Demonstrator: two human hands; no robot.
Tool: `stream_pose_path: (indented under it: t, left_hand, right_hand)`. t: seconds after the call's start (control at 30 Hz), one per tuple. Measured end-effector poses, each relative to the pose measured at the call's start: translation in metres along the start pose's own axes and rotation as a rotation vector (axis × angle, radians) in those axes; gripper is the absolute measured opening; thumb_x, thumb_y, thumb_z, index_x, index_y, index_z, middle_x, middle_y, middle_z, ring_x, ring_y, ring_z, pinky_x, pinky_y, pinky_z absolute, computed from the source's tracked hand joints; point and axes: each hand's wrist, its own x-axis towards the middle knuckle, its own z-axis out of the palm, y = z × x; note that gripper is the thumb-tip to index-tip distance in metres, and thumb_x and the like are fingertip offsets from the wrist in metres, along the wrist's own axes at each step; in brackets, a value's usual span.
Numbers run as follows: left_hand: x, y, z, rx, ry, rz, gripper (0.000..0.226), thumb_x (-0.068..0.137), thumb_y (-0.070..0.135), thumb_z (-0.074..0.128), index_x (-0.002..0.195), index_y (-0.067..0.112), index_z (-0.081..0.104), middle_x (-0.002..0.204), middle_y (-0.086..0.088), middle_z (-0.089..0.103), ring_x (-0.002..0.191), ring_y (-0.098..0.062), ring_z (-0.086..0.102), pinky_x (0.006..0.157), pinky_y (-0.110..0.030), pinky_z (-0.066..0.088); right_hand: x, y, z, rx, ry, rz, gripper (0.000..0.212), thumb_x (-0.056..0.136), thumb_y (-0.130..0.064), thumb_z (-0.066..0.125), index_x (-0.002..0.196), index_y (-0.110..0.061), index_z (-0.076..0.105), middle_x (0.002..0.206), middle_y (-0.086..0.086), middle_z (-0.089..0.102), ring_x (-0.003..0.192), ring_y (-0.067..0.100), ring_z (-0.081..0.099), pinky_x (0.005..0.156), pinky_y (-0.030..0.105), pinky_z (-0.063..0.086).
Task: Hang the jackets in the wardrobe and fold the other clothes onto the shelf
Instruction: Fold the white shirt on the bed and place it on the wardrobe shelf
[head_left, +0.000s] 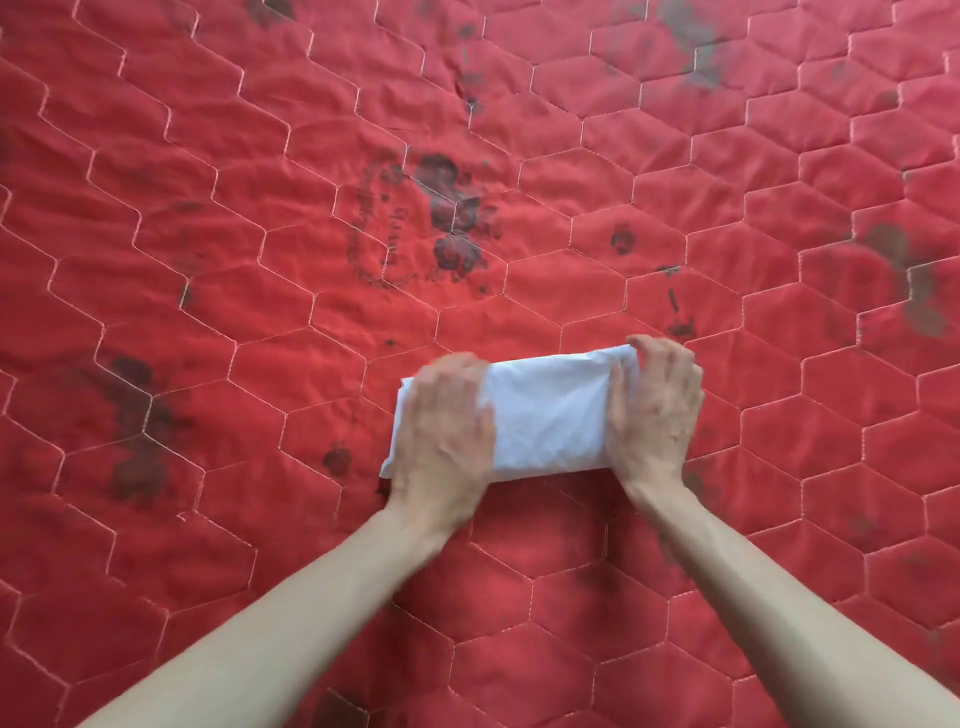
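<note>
On red quilt (260, 208), hands pressing folded white cloth (545, 410)

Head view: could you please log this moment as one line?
left hand flat on white cloth | right hand gripping its end | on red quilt

Folded cloth (545, 415) on quilt (260, 208); left hand (447, 426) on left end, right hand (654, 410) on right end.
</note>
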Motion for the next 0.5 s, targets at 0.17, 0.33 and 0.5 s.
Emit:
stream_pose_path:
  t: [0.17, 0.33, 0.5]
  left_hand:
    - [-0.009, -0.015, 0.034, 0.222, -0.348, 0.283, 0.055, 0.110, 0.034, 0.032, 0.159, 0.011, 0.039, 0.169, -0.011, 0.032, 0.158, -0.028, 0.025, 0.125, -0.052, 0.026]
    - [-0.015, -0.041, 0.034, 0.325, -0.338, -0.056, 0.065, 0.107, 0.049, 0.026, 0.166, 0.023, 0.021, 0.173, -0.005, 0.019, 0.161, -0.027, 0.015, 0.128, -0.055, 0.015]
    - [-0.015, -0.025, 0.029, 0.307, -0.282, -0.285, 0.068, 0.104, 0.057, 0.035, 0.164, 0.027, 0.026, 0.170, -0.007, 0.025, 0.153, -0.029, 0.025, 0.123, -0.052, 0.023]
  right_hand:
    - [-0.009, 0.003, 0.009, -0.022, -0.326, -0.716, 0.051, 0.113, -0.037, 0.035, 0.149, -0.006, 0.054, 0.161, 0.010, 0.045, 0.154, 0.025, 0.035, 0.124, 0.046, 0.031]
    - [-0.016, 0.020, 0.012, -0.131, -0.360, -0.286, 0.064, 0.109, -0.049, 0.032, 0.165, -0.020, 0.026, 0.174, -0.002, 0.017, 0.162, 0.017, 0.007, 0.129, 0.048, 0.015]
    - [-0.014, 0.019, 0.017, 0.001, -0.418, -0.142, 0.065, 0.108, -0.049, 0.028, 0.167, -0.021, 0.018, 0.175, 0.002, 0.007, 0.162, 0.022, 0.002, 0.129, 0.047, 0.018]
